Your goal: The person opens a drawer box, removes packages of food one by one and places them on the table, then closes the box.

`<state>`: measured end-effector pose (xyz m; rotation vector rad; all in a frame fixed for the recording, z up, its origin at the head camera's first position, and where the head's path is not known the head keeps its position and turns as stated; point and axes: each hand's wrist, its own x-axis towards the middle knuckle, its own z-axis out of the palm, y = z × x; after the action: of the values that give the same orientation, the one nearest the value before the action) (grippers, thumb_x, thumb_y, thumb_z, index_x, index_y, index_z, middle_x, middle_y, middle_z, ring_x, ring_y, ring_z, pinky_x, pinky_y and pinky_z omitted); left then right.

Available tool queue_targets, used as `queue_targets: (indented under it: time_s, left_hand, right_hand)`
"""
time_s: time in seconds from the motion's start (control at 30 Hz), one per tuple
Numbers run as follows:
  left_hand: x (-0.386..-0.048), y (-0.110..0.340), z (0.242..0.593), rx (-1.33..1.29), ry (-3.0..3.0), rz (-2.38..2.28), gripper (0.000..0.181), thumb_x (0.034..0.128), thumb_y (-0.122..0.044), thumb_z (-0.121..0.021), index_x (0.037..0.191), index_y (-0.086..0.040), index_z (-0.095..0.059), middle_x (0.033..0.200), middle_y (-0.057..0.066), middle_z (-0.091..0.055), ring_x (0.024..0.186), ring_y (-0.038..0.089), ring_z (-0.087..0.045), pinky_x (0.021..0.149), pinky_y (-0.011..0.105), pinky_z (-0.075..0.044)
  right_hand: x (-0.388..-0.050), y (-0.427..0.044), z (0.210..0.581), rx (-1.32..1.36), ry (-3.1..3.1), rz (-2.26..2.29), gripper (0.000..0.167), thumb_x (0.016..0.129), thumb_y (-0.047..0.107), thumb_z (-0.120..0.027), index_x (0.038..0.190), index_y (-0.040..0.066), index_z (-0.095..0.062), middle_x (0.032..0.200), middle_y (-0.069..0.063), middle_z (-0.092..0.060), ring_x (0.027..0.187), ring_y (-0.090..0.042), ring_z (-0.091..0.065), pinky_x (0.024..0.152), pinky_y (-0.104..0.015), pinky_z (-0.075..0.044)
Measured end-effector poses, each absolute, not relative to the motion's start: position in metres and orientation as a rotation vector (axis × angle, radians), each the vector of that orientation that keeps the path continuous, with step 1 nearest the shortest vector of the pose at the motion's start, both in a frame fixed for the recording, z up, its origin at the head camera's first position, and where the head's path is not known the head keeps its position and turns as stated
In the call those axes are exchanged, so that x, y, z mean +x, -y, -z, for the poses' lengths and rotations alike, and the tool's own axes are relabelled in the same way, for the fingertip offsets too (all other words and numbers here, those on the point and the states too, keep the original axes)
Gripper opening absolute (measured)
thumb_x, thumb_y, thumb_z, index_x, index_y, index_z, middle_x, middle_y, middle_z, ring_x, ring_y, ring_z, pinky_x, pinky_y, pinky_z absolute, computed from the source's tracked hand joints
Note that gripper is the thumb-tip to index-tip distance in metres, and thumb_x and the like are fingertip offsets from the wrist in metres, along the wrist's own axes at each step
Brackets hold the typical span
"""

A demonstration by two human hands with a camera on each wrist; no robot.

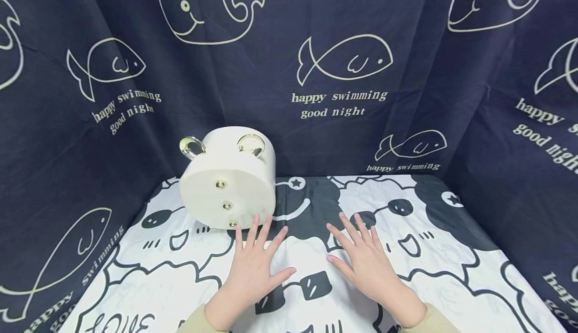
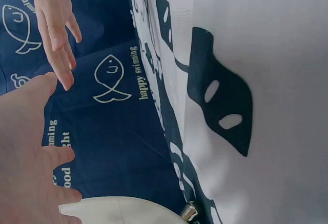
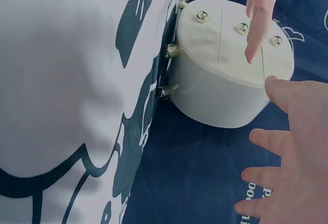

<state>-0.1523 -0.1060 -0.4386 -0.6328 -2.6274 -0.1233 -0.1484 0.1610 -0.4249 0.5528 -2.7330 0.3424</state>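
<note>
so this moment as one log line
left hand: fingers spread, empty | right hand: fingers spread, empty | white three-drawer box: on printed cloth

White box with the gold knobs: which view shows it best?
The head view: it shows the white box nearly whole, with two gold ears and three knobs. The right wrist view shows its gold feet and front, partly behind the left hand; the left wrist view, just a part.
</note>
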Motion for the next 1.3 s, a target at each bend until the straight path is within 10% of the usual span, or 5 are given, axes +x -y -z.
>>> queue_targets:
  time_s: [1.3]
  left_hand:
    - [-0.194, 0.17, 0.3, -0.797, 2.337, 0.177, 0.062, 0.0761, -0.043, -0.07, 0.129, -0.016, -0.054, 0.138, 0.018, -0.042, 0.118, 0.04, -0.043, 0.093, 0.056, -0.042]
  right_hand:
    - [-0.197, -0.08, 0.33, 1.122, 2.214, -0.258, 0.059, 0.08, 0.019, -0.073, 0.135, 0.016, -0.05, 0.143, -0.011, -0.043, 0.122, -0.028, -0.049, 0.088, -0.045, -0.052]
